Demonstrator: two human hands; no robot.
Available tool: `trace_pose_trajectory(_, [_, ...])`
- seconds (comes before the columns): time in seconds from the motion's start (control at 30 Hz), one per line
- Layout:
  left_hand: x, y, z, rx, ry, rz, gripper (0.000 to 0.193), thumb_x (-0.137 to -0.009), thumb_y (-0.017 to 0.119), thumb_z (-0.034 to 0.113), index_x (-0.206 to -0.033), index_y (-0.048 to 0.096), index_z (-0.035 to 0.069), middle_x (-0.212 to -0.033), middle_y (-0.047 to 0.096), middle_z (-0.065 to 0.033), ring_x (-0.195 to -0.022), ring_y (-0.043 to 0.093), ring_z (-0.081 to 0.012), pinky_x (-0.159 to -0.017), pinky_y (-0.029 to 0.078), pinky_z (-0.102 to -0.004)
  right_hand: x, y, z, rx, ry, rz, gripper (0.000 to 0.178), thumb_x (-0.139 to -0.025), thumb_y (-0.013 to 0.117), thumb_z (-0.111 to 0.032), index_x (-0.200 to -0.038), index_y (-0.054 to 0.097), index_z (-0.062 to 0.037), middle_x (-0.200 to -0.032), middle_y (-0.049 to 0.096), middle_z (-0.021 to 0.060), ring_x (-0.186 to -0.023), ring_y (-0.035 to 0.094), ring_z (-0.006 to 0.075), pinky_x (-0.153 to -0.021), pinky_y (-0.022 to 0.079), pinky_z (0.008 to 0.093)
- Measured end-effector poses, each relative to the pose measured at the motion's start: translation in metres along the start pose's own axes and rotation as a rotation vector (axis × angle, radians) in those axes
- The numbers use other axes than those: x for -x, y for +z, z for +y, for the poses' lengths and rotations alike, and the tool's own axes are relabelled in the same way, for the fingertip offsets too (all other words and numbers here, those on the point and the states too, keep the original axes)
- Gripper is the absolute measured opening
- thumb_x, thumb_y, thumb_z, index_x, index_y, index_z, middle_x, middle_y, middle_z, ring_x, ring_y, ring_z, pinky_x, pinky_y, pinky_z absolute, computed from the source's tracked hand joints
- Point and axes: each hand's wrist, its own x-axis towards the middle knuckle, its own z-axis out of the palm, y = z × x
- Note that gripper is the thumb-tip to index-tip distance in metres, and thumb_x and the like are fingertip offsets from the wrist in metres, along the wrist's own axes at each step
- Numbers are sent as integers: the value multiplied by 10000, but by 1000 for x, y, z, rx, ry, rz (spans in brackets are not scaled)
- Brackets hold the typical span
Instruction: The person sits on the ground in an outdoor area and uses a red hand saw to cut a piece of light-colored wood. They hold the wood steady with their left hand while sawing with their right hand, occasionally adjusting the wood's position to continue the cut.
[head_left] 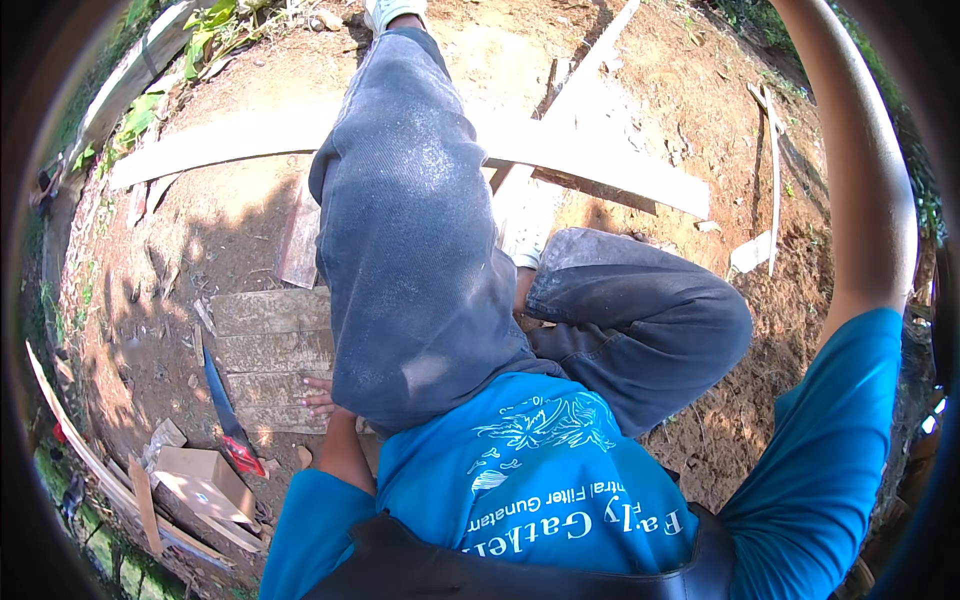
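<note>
Upon bare brown earth [240, 245], outdoors, part in hard sunlight and part in shade, we noted the following from the head view. Item: one long pale board [640, 185], laid crosswise beyond the folded knee, passing behind our outstretched left leg [400, 200]. Item: one narrower pale plank [592, 62], running obliquely toward the upper edge. Item: thin sticks [774, 190], at the right. Item: leafy green plants [205, 40], at the upper left margin. Item: one handsaw [220, 395], dark blade, red handle, flat on the soil just beside the slats. Item: one brown cardboard box [205, 480], near the saw's handle.

Wooden slats [270, 350], weathered, side by side, lay on the ground at our left, partly hidden by the thigh. Our left hand [318, 400] rested on their near part, fingers extended and loosely spread, grasping nothing that we could see; the palm was partly covered by the leg. Our right arm [860, 170], bare below a blue sleeve, reached up past the upper edge; the right hand lay out of view, and its grip we could not tell.
</note>
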Motion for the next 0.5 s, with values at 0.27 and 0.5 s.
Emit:
trace_pose_trajectory(0.27, [-85, 8, -57, -454, -28, -48, 260, -991, 572, 327, -1118, 753, 189, -1163, 715, -36, -1092, 673, -198, -862, 523, -390, 183, 11, 92, -290, 314, 183, 392, -1006, 650, -202, -1367, 613, -53, -947, 729, 45, -678, 599, 82, -576, 486, 221])
trace_pose_trajectory(0.5, [-86, -9, -10, -455, -53, -90, 317, -984, 587, 379, -1139, 750, 156, -1140, 746, -48, -1044, 713, -213, -815, 563, -397, 400, 44, 223, -460, 544, 507, 386, -1019, 622, -161, -1377, 610, -17, -796, 619, -17, -578, 441, 7, -535, 352, 170])
